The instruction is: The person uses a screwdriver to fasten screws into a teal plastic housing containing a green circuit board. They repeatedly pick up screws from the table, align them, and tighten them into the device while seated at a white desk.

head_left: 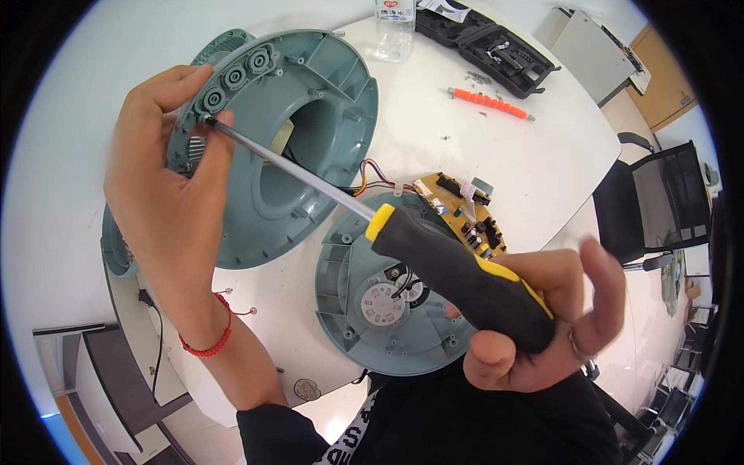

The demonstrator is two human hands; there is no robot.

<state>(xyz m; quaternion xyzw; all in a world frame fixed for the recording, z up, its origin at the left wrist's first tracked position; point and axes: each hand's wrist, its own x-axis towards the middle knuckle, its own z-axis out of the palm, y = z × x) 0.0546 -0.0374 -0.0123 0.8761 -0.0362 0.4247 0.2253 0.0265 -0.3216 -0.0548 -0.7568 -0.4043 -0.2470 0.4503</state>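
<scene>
Bench view of my two hands at a tilted, grey-green plastic housing (271, 97). My left hand (167, 155) grasps its left rim, thumb inside; my right hand (585, 329) is wrapped around the black-and-yellow handle of a screwdriver (434, 267). The shaft crosses the housing, its tip at the rim beside three round bosses (235, 77); whether it is seated in a screw is too small to tell. Principal hazard: my left thumb lies just beside the tip, so a slip caused by oblique pressure or a shifting rim could jab it. Tipping the housing too far could strain the coloured wires (372, 172) running towards the circuit board (465, 217). Obstacles: the board and a round base shell (341, 310) lie beneath the driver, limiting room to lower it. Beyond, on the white table (558, 170): loose screws (479, 78), an orange flexible shaft (492, 103), a black toolcase (504, 58) and a clear bottle (395, 46).
</scene>
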